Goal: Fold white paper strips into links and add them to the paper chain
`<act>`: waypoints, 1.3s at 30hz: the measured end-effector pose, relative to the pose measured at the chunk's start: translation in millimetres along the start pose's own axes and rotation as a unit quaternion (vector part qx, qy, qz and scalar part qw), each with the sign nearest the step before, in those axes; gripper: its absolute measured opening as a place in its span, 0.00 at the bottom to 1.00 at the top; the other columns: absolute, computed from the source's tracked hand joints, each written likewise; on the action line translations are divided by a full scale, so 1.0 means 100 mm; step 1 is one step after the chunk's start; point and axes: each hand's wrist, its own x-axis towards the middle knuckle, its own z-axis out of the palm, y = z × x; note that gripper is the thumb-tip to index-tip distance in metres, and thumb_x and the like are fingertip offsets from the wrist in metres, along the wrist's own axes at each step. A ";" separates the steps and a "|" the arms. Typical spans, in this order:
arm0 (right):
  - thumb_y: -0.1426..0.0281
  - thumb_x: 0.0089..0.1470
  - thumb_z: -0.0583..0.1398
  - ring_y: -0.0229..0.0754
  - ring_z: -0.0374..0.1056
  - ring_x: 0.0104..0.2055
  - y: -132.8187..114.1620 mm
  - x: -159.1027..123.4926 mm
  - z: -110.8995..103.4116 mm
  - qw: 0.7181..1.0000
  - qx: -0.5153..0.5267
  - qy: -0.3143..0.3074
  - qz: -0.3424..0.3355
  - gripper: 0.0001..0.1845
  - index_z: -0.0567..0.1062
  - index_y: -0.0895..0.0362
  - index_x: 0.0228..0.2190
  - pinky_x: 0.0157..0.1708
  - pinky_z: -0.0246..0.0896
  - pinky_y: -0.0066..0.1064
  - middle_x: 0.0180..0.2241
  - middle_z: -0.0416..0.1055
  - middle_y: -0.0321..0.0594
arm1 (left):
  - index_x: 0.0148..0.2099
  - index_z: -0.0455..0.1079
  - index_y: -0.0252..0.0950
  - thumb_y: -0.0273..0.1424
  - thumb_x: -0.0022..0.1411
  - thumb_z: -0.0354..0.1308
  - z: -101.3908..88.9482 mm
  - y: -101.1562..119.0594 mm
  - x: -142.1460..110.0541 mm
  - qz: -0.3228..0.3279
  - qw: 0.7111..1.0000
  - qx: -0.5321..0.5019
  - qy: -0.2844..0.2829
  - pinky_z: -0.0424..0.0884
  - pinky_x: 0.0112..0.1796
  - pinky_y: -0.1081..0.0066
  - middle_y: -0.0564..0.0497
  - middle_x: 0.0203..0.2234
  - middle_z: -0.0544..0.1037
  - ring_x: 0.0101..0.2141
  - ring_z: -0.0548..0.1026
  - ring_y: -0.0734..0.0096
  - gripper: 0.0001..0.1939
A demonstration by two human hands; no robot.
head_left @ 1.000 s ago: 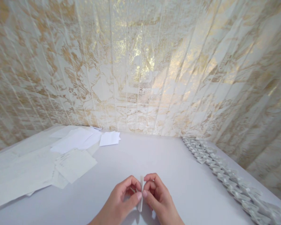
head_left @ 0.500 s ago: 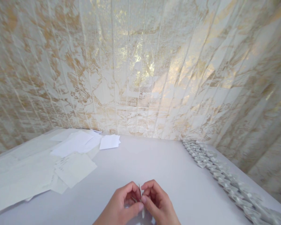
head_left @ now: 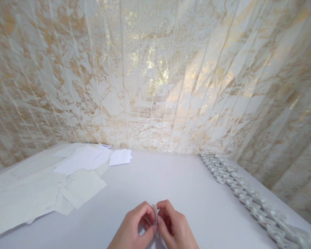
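Between my two hands, above the front of the table, is a small folded piece of white paper, seen nearly edge-on. My left hand pinches it from the left with thumb and forefinger. From the right, my right hand grips the same piece, its thumb and curled forefinger against the fold. The fingertips nearly meet, and the lower part of the paper is mostly hidden behind my thumbs.
Square paper pieces and larger white sheets overlap on the table's left. A small white stack lies near the back edge. Rows of folded paper pieces run along the right. A patterned curtain hangs behind the table.
The folded paper has turned slightly and shows a little more of its face between my fingertips. My hands stay in nearly the same place, and the view has shifted slightly.
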 end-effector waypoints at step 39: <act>0.65 0.57 0.60 0.33 0.57 0.19 -0.10 0.00 -0.05 0.993 0.091 -0.033 0.061 0.10 0.72 0.54 0.41 0.20 0.51 0.22 0.20 0.66 0.28 | 0.47 0.65 0.36 0.36 0.54 0.66 0.04 -0.17 -0.02 0.010 0.995 -0.091 -0.027 0.68 0.36 0.68 0.52 0.32 0.71 0.32 0.71 0.68 0.21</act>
